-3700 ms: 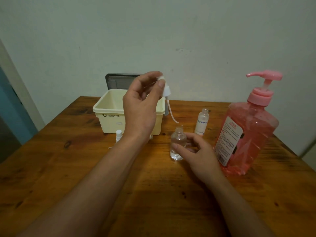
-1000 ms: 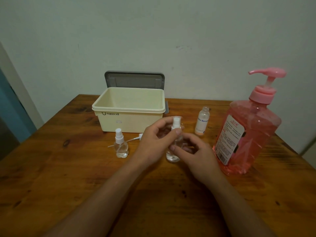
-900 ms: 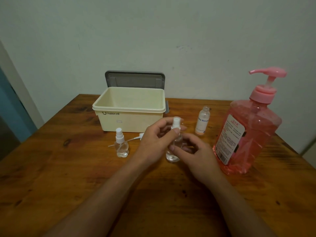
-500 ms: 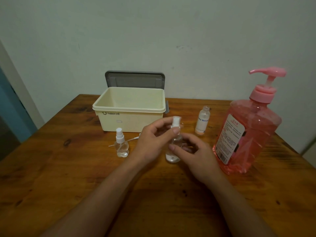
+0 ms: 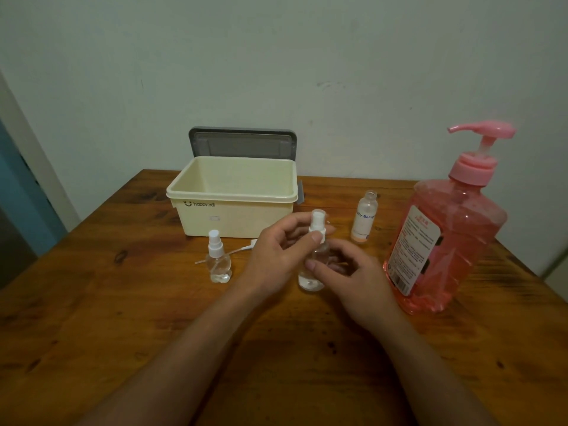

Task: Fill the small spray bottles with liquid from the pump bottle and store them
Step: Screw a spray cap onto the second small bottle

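From the head camera I saw both hands meet on one small spray bottle (image 5: 313, 273), which stood upright on the wooden counter (image 5: 123, 318) near its middle. The left hand (image 5: 276, 256) pinched the bottle's white spray head (image 5: 317, 223) between thumb and fingertips. The right hand (image 5: 353, 278) gripped the clear body lower down, thumb in front and fingers curled behind it.

To the left of the left hand, a second spray bottle (image 5: 218, 260) stood capped and upright, just in front of the cream box (image 5: 233, 207). A loose spray head with its thin tube (image 5: 246, 248) lay flat on the counter between that bottle and the left hand, partly hidden by the hand.

The box sat open toward the back, with a grey lid (image 5: 242, 142) standing upright behind it against the wall. A small labelled bottle (image 5: 364, 218) with an open neck stood beyond the right hand. The pink pump bottle (image 5: 445, 241) stood at the right, near the right hand, its nozzle pointing left.
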Tool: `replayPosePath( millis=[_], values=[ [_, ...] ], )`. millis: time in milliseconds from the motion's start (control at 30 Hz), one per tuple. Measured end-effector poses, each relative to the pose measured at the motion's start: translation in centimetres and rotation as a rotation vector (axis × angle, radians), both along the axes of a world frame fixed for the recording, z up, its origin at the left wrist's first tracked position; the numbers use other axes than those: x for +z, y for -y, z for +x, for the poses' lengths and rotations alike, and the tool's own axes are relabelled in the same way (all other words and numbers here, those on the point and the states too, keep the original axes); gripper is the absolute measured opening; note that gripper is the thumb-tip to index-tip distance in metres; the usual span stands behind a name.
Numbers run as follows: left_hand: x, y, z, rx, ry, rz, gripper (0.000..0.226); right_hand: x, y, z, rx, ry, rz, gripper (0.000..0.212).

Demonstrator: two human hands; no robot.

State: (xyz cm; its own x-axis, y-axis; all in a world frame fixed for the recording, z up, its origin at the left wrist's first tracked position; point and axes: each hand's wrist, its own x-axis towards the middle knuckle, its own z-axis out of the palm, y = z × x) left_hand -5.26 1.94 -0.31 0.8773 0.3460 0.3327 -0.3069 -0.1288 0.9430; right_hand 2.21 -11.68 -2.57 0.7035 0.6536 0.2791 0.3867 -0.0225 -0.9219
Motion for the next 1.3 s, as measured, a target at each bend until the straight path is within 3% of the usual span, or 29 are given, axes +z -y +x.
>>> replayPosePath(
  millis=[200, 500, 1300],
  values=[
    [0.19, 0.26, 0.38, 0.089, -0.036, 0.033, 0.031, -0.07, 0.09, -0.05, 0.002, 0.004, -0.012, 0.034],
    [-0.03, 0.37, 0.41, 0.076, -0.055, 0.047, 0.038, 0.11, 0.11, -0.04, -0.001, -0.017, 0.030, 0.027],
    [-0.48, 0.27, 0.12, 0.109, -0.023, 0.054, 0.037, -0.22, -0.09, 0.07, -0.031, 0.011, -0.010, 0.034]
  ],
)
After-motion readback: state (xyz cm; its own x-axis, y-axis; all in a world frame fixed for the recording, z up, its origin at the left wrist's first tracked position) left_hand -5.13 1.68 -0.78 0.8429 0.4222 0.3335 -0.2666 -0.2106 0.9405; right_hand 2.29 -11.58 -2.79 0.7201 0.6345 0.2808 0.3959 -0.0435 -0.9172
